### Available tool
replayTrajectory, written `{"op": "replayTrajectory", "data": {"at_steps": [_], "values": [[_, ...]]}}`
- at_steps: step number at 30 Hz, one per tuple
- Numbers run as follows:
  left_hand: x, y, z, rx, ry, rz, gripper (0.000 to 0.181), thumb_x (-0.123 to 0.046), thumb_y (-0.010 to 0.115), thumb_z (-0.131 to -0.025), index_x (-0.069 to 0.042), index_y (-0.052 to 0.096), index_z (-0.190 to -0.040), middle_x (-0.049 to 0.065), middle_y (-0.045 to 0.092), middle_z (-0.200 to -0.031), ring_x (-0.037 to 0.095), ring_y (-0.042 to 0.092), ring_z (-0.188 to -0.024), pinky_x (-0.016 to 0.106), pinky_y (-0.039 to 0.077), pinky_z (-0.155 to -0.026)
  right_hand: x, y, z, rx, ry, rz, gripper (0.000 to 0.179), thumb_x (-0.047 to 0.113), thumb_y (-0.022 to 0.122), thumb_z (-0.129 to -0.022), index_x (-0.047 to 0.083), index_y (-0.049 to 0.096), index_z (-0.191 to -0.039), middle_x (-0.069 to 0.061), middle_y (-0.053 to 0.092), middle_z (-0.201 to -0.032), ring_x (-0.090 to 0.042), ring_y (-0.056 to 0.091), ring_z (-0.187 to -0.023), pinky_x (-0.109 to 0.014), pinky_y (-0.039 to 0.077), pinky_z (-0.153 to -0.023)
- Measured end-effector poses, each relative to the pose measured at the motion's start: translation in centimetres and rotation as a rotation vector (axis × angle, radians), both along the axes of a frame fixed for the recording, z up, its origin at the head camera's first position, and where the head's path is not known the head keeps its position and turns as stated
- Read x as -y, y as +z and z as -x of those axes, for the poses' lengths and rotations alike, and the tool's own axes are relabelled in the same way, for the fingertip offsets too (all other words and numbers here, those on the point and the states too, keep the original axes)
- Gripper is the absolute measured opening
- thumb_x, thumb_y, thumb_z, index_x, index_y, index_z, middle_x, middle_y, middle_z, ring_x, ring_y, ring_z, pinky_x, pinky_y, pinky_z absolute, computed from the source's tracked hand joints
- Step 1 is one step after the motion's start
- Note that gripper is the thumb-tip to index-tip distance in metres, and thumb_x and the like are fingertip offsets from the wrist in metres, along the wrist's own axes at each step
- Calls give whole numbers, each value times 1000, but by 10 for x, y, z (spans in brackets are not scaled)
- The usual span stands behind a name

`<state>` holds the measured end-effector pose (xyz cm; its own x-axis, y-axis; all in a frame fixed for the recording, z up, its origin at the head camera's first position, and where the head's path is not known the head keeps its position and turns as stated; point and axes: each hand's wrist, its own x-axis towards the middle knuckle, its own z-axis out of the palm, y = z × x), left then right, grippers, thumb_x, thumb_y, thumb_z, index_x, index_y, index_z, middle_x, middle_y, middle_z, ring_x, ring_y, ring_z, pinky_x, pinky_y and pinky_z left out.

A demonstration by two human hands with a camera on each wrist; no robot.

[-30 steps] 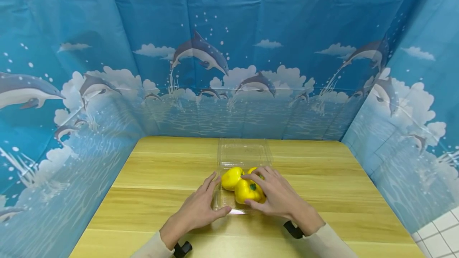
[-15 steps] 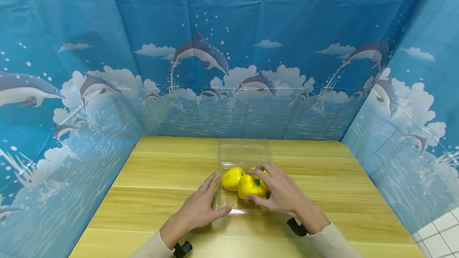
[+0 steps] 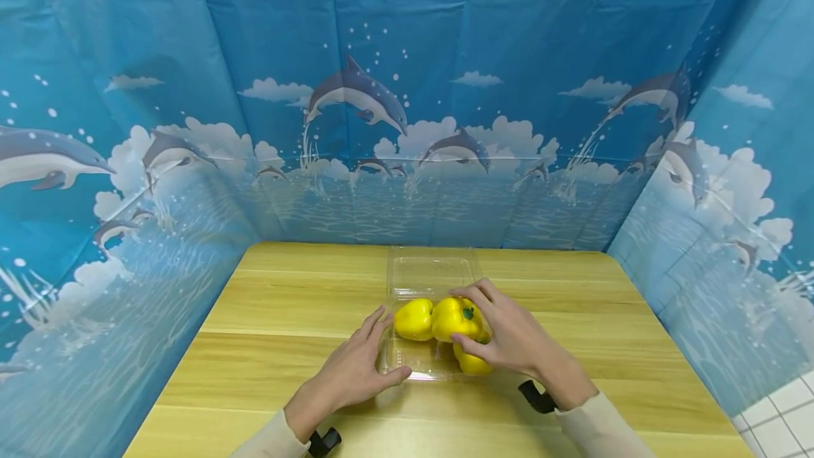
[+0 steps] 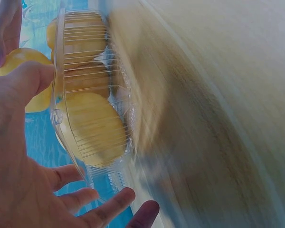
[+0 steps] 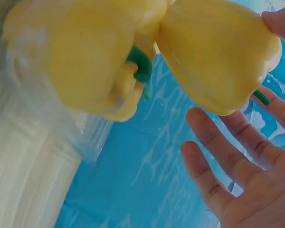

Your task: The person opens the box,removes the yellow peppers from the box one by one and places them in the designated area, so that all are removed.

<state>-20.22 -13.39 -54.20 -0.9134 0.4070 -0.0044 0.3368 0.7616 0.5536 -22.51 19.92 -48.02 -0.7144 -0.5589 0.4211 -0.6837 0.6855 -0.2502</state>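
My right hand [image 3: 511, 334] holds a yellow bell pepper [image 3: 453, 319] with a green stem, thumb on one side and fingers on the other. In the right wrist view this held pepper [image 5: 216, 54] is raised beside another yellow pepper [image 5: 90, 57]. Inside the clear plastic clamshell container [image 3: 425, 376] lie a yellow pepper [image 3: 413, 320] at the left and one [image 3: 472, 361] at the front right, partly hidden by my right hand. My left hand [image 3: 350, 371] rests spread against the container's left side, its thumb by the front rim. Peppers show through the ribbed wall [image 4: 85, 59] in the left wrist view.
The container's clear lid [image 3: 434, 271] lies folded back toward the far edge of the wooden table [image 3: 286, 302]. A blue curtain [image 3: 394, 210] printed with dolphins hangs behind and along both sides. White tiles [image 3: 782, 408] show at the lower right.
My right hand has moved the held pepper rightward and slightly back, from the container's front middle, uncovering the pepper at the front right. The left hand has stayed in place.
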Motion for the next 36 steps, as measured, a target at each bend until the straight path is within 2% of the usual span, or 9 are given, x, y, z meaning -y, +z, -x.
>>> {"op": "replayTrajectory", "data": {"at_steps": [11, 25, 36], "values": [[1, -1, 1, -12, -10, 7, 106, -75, 73, -105, -16, 34, -185, 13, 20, -197, 54, 59, -159, 78, 57, -116, -17, 1, 5, 3, -38, 36, 61, 36, 91, -102, 23, 66, -156, -2, 67, -140, -17, 74, -112, -45, 68, -89], [1, 0, 1, -10, -15, 11, 106, -73, 74, -105, -15, 34, -185, 14, 19, -197, 55, 58, -159, 78, 58, -115, -35, 5, 9, -4, -71, 71, 61, 31, 91, -103, 20, 67, -157, -9, 65, -143, -25, 73, -120, -54, 67, -96], [1, 1, 0, -10, -12, 14, 107, -73, 74, -105, -15, 34, -185, 13, 19, -198, 55, 58, -160, 78, 58, -115, -51, 4, 14, -21, -112, 78, 64, 27, 93, -101, 18, 67, -159, -12, 66, -145, -26, 76, -112, -50, 68, -86]]}}
